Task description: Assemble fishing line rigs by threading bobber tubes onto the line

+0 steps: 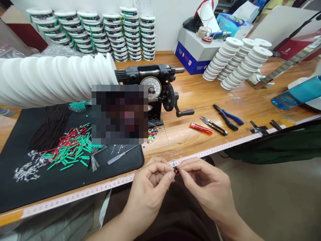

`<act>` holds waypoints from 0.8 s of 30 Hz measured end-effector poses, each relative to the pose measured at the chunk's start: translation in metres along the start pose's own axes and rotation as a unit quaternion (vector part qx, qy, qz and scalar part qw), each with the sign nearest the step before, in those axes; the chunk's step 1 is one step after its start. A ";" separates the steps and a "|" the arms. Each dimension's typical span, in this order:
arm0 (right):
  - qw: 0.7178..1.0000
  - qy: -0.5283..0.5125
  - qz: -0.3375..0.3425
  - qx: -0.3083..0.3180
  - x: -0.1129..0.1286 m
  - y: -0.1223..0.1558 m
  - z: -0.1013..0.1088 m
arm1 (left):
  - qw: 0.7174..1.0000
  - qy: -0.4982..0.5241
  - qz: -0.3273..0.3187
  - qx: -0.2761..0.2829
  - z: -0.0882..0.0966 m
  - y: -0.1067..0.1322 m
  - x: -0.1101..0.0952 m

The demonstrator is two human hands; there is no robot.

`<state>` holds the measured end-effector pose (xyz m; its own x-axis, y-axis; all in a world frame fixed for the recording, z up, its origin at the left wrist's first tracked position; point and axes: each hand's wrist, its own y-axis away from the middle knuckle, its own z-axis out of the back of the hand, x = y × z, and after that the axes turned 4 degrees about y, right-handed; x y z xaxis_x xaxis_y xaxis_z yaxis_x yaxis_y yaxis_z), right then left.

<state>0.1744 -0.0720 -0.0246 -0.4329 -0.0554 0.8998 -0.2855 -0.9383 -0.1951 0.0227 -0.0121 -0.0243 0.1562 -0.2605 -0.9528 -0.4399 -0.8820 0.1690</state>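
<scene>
My left hand [150, 190] and my right hand [208, 185] meet in front of the wooden workbench's edge, their fingertips pinching a thin green-tinted line [168, 144] with a small red loop [178, 172] at the pinch. The line rises from my fingers towards a black hand-cranked winding machine [156, 87], which carries a long row of white plastic spools [57, 78]. A pixelated patch hides the area just in front of the machine. The tiny knot or join between my fingertips is too small to make out.
A black mat [22, 187] holds red and green sleeves, dark strands and small metal clips. Coloured pins [152, 134] lie near it. Blue-handled pliers [228, 117], snips [213, 126] and a red lighter [201, 128] lie right. Tape measure [105, 185] lines the edge.
</scene>
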 end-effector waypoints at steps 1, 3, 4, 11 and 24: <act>1.000 -0.011 -0.001 0.001 0.000 0.000 -0.001 | 1.000 0.017 0.023 0.007 0.000 0.000 -0.002; 1.000 -0.016 0.001 0.004 -0.001 0.002 -0.004 | 0.997 0.042 0.061 0.018 0.000 0.000 -0.005; 1.000 -0.014 0.004 -0.002 -0.002 0.002 -0.005 | 0.996 0.051 0.072 0.020 0.000 0.000 -0.005; 0.993 0.046 0.109 -0.013 0.004 0.003 -0.005 | 0.996 0.051 0.070 0.000 -0.001 0.001 -0.001; 0.998 0.010 0.024 0.062 0.007 0.000 0.000 | 0.996 -0.030 -0.068 -0.044 -0.002 0.007 0.004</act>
<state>0.1712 -0.0728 -0.0183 -0.4601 -0.0962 0.8827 -0.1569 -0.9697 -0.1874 0.0226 -0.0202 -0.0267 0.1548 -0.1144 -0.9813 -0.3390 -0.9391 0.0560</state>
